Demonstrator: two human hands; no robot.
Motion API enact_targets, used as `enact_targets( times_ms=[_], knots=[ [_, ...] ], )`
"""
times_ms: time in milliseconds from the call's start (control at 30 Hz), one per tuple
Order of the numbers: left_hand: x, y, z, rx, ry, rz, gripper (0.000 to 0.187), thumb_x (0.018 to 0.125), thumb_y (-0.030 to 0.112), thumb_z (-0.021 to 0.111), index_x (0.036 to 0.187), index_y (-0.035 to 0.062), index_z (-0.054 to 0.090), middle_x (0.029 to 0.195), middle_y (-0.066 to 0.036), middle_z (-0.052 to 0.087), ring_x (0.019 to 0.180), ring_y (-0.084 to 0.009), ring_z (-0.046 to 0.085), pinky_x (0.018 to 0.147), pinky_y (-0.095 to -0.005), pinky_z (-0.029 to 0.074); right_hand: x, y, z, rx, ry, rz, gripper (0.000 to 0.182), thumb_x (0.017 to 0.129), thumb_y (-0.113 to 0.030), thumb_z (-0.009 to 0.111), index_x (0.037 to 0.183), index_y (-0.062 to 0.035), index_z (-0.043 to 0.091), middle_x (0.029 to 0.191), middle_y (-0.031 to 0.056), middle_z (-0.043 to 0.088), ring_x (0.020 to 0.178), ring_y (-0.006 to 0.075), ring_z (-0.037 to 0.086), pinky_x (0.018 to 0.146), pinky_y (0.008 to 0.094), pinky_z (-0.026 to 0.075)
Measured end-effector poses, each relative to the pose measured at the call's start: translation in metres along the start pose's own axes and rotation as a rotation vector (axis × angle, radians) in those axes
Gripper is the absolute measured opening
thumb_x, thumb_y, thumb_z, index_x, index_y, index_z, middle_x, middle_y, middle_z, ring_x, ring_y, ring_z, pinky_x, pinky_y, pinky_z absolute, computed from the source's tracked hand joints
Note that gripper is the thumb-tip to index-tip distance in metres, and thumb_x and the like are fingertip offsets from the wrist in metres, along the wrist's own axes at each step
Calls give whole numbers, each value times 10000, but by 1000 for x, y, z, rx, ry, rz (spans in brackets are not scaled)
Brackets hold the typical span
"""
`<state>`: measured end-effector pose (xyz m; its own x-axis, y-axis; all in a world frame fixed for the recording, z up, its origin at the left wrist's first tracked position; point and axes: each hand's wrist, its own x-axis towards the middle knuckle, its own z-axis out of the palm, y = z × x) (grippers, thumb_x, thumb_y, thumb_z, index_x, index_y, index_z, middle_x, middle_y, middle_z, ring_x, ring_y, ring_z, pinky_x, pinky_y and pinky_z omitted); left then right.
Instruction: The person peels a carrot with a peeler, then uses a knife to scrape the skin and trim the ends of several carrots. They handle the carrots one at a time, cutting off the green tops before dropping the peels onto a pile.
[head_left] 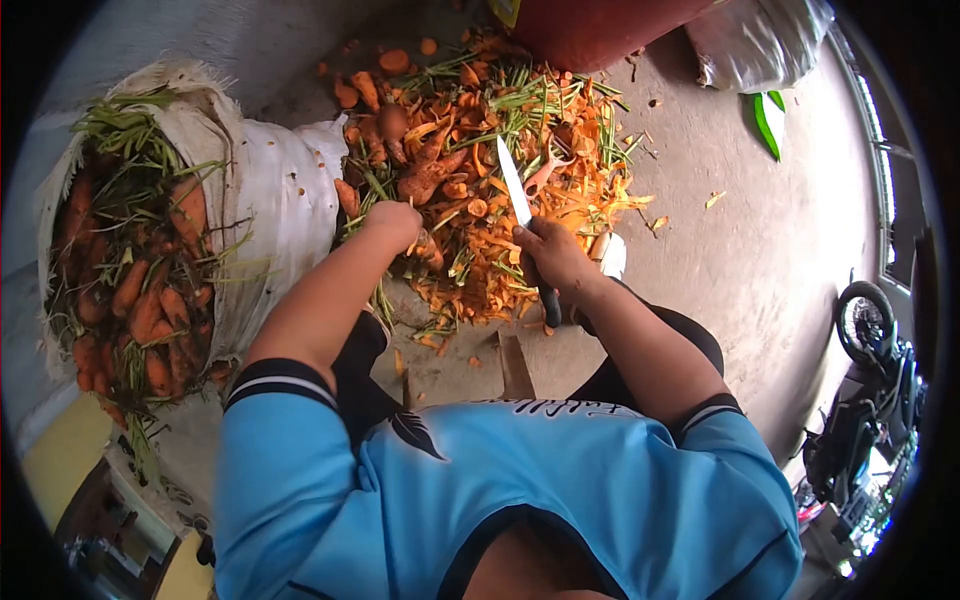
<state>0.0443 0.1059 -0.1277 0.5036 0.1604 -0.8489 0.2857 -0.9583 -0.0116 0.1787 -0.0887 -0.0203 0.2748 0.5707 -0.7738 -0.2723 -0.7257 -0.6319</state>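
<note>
- The floor [760, 240] is bare grey concrete, lit by even daylight.
- A white sack [270, 190] stands open at the left, packed with carrots and green stalks.
- A red tub [590, 30] sits at the top edge, with a pale bag [755, 40] just beside it.
- A green leaf [765, 125] lies on the floor below that bag.
- A motorbike [865, 400] is parked at the right edge, well apart from the sack.
- A yellow surface [65, 450] shows at the lower left.
</note>
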Motion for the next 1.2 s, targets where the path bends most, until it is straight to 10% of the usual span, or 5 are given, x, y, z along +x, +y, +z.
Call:
enact_targets(
  times_ms=[167, 433, 833, 1033, 1200],
  knots=[
    [-95, -25, -26, -460, 250, -23, 115, 793, 123, 494, 823, 26, 548, 789, -144, 595, 785, -318, 569, 648, -401, 434, 12, 12, -5, 147, 48, 8, 228, 832, -219, 520, 875, -6, 452, 580, 46, 443, 405, 134, 413, 385, 273, 366],
    [-167, -7, -22, -1635, 230, 100, 212, 863, 197, 488, 720, 44, 454, 580, 22, 446, 516, -74, 386, 480, -227, 321, 23, 11, -17, 597, -5, 58, 330, 804, -367, 547, 960, -81, 492, 800, 84, 526, 469, 125, 386, 409, 263, 338],
    [-146, 26, 4, -843, 929, 235, 240, 764, 163, 603, 901, -7, 503, 929, -113, 494, 945, -249, 511, 765, -341, 405, 9, -10, -24, 689, -151, -273, 202, 815, -317, 548, 830, -117, 536, 734, -11, 569, 394, 39, 295, 359, 176, 235],
    [-132, 36, -8, -1990, 17, 476, 275, 822, 145, 544, 1024, 14, 411, 818, -55, 516, 725, -149, 574, 615, -255, 446, 20, -13, -22, 620, -138, -257, 221, 820, -322, 546, 859, -105, 532, 748, 14, 591, 394, 41, 313, 361, 185, 250],
    [-128, 37, -12, -1979, -60, 411, 200, 823, 140, 548, 955, 57, 421, 725, -10, 462, 585, -73, 433, 501, -209, 378, 23, -13, -17, 412, 25, -164, 351, 829, -381, 518, 949, -52, 512, 755, 57, 593, 405, 77, 364, 384, 210, 315]
  ],
)
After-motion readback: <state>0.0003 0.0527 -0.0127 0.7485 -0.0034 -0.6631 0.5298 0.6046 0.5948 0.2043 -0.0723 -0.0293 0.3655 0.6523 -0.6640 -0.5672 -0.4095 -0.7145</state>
